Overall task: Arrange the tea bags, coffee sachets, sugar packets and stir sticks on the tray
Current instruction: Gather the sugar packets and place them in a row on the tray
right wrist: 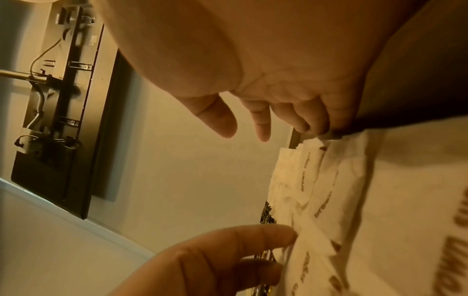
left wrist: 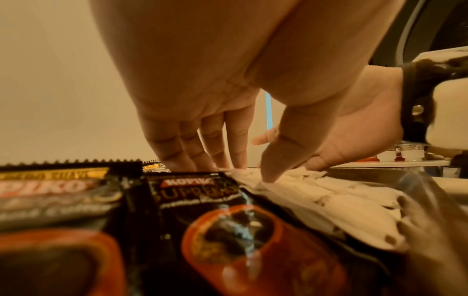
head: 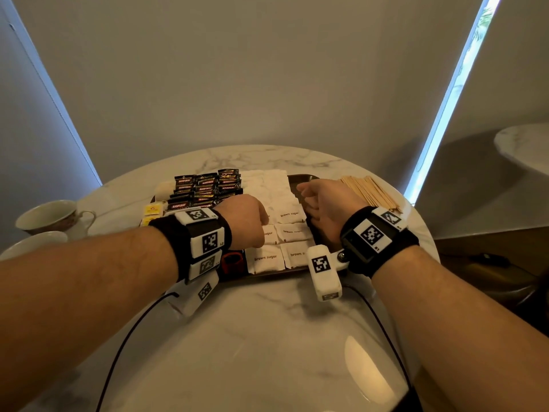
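A dark tray (head: 300, 180) lies on the marble table. Black coffee sachets (head: 205, 188) fill its left part, and white brown sugar packets (head: 292, 215) lie in rows in the middle. Yellow-tagged tea bags (head: 152, 210) sit at the tray's left edge. Wooden stir sticks (head: 371, 191) lie in a pile on the table, right of the tray. My left hand (head: 246, 221) has straight fingers (left wrist: 192, 158) and its thumb pressing down on the left side of the sugar packets (left wrist: 341, 198). On the packets' right side, my right hand (head: 320, 203) hangs loosely, its outer fingers (right wrist: 311, 124) touching a packet edge (right wrist: 314, 144).
Two cups (head: 50, 217) stand at the table's left edge. Black cables (head: 124, 340) run across the near part of the table (head: 267, 337). A second marble table (head: 525, 144) is at the far right. A wall stands close behind the table.
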The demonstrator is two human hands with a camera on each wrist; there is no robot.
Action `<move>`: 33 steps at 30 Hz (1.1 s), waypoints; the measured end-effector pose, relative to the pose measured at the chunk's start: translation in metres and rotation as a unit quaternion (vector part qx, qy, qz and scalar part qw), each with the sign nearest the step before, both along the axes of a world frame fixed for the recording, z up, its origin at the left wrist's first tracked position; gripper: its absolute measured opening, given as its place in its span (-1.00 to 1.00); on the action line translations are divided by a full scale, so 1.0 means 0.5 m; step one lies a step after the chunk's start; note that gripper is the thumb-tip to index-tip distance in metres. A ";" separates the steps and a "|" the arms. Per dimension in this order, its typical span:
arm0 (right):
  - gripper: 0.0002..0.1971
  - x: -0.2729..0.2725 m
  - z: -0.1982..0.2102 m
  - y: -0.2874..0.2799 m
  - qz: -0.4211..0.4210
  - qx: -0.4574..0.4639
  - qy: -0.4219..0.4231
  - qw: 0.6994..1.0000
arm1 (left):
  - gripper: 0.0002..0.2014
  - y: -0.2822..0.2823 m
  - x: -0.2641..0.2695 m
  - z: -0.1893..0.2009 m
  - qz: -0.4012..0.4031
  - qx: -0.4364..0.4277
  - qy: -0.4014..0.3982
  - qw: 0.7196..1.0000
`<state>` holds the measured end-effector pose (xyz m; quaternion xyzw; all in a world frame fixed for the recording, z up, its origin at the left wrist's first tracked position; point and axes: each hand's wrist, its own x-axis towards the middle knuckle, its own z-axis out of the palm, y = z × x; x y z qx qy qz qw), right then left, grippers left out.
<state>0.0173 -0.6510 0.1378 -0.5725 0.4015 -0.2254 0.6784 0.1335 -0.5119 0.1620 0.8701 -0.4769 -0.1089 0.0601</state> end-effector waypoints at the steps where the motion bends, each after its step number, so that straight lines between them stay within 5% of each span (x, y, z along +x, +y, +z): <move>1: -0.67 -0.006 -0.003 0.004 -0.002 0.003 -0.009 1.000 | -0.55 0.000 0.000 0.000 -0.001 -0.001 0.002 1.000; 7: -0.60 -0.024 0.003 0.027 0.049 0.025 -0.032 0.998 | -0.55 -0.004 -0.004 -0.002 -0.002 0.003 -0.006 1.000; 33: -0.56 -0.095 -0.001 0.083 0.024 0.035 -0.063 0.997 | -0.45 0.060 -0.060 -0.010 0.025 -0.015 -0.055 0.998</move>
